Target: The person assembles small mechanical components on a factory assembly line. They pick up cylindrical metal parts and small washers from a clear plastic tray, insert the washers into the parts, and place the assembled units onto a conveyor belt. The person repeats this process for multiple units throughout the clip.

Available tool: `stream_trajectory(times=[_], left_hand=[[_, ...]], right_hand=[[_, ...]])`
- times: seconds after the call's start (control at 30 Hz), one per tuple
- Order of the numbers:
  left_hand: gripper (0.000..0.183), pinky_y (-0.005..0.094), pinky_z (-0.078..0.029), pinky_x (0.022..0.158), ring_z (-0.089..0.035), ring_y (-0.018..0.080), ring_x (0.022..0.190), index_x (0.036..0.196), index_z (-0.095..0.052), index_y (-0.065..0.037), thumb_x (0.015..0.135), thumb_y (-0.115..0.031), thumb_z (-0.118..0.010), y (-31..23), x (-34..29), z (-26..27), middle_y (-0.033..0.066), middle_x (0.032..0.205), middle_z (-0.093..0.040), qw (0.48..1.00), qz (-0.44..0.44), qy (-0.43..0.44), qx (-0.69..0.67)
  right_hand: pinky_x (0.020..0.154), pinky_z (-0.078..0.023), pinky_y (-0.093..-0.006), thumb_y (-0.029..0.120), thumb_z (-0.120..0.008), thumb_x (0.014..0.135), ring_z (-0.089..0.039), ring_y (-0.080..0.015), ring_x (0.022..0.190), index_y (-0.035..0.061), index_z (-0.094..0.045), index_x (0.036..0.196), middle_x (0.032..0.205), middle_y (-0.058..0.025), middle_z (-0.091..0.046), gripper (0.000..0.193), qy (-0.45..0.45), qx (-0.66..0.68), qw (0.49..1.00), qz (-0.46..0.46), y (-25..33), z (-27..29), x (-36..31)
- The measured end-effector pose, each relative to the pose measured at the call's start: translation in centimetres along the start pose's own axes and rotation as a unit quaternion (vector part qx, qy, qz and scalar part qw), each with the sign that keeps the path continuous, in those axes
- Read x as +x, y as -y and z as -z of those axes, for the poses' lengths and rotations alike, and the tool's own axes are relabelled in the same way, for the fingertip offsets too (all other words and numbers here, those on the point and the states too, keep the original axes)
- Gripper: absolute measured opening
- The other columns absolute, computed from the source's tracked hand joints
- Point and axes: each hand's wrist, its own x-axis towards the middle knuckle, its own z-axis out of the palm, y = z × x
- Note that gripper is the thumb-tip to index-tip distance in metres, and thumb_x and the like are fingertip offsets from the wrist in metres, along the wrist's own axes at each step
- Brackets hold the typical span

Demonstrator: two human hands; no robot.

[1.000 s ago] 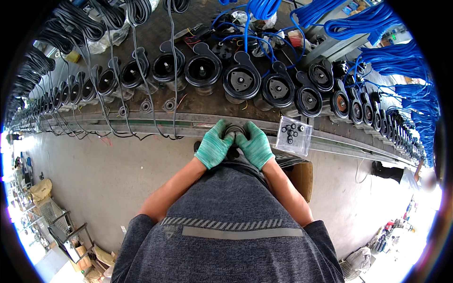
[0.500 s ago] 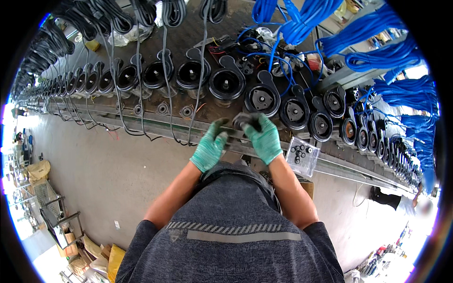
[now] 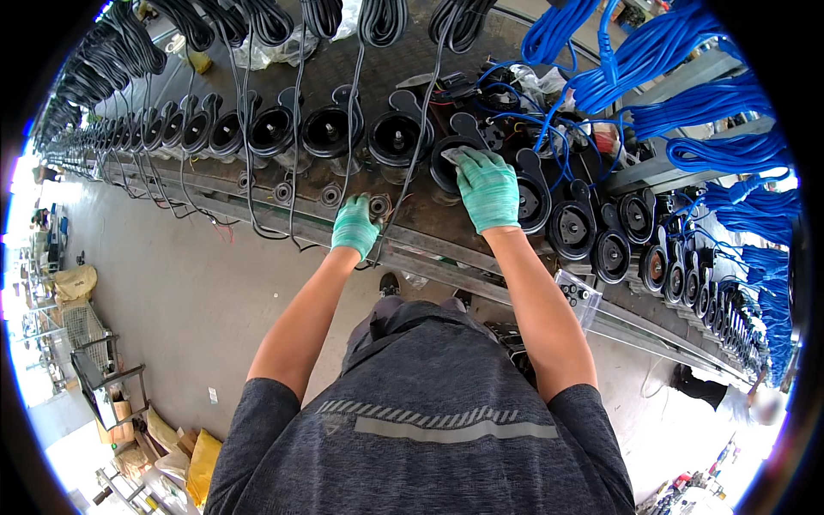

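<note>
My right hand (image 3: 489, 190), in a green knit glove, is over a round black housing (image 3: 443, 168) with a tab on its rim. Its fingers are closed on a small dark grey part (image 3: 455, 154) at the housing's opening; the glove hides most of that part. At the bench's front edge, my gloved left hand (image 3: 355, 227) has thumb and fingers apart beside a small ring-shaped metal part (image 3: 379, 206), which still lies on the bench. Left of it lie similar ring parts (image 3: 330, 196) in a row. A black housing with a central shaft (image 3: 398, 137) stands just left of my right hand.
Long rows of black housings (image 3: 573, 228) stretch along the bench both ways. Black cable bundles (image 3: 383, 21) hang at the upper left, blue ones (image 3: 695, 116) at the right. A clear box (image 3: 580, 296) with small dark pieces sits at the front edge. Thin black cords hang over the edge.
My hands have moved apart. The right has gone up over a housing with the dark part; the left has gone to a ring-shaped part on the bench. The whole view has shifted somewhat.
</note>
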Motion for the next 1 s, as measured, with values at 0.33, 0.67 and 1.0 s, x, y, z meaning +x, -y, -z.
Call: stream_trajectory(times=[0.33,0.67,1.0], left_hand=[[0.070,0.0478,-0.050,0.099,-0.056,0.0400,0.121,0.130,-0.059,-0.006,0.074,-0.038,-0.086,-2.7,3.3,0.1,0.0230,0.131,-0.053,0.980,0.062,0.114,0.148],[0.021,0.0365,-0.054,0.057,-0.062,0.0155,0.070,0.103,-0.050,-0.006,0.091,-0.005,-0.067,2.2,5.1,-4.7,0.0036,0.086,-0.060,0.648,0.355,0.077,-0.669],[0.029,0.0370,-0.060,0.076,-0.069,0.0214,0.089,0.120,-0.064,-0.011,0.093,-0.020,-0.070,1.7,-7.1,2.8,0.0045,0.104,-0.070,0.711,0.282,0.023,-0.644]], right_hand=[[0.097,-0.050,-0.0433,0.022,-0.068,0.090,-0.062,-0.0327,0.115,0.0076,-0.071,0.113,0.125,-0.0121,-0.067,0.028,0.048,0.129,0.990,0.003,4.2,6.0,-8.3],[0.099,-0.046,-0.0507,0.021,-0.068,0.086,-0.058,-0.0435,0.114,0.0027,-0.057,0.128,0.119,-0.0264,-0.061,0.047,0.068,-0.186,0.795,-0.573,-14.7,13.4,-36.6],[0.079,-0.053,-0.0389,0.008,-0.064,0.089,-0.065,-0.0262,0.081,0.0008,-0.061,0.119,0.100,-0.0196,-0.073,0.031,0.122,0.120,0.783,-0.597,-9.0,8.8,-34.7]])
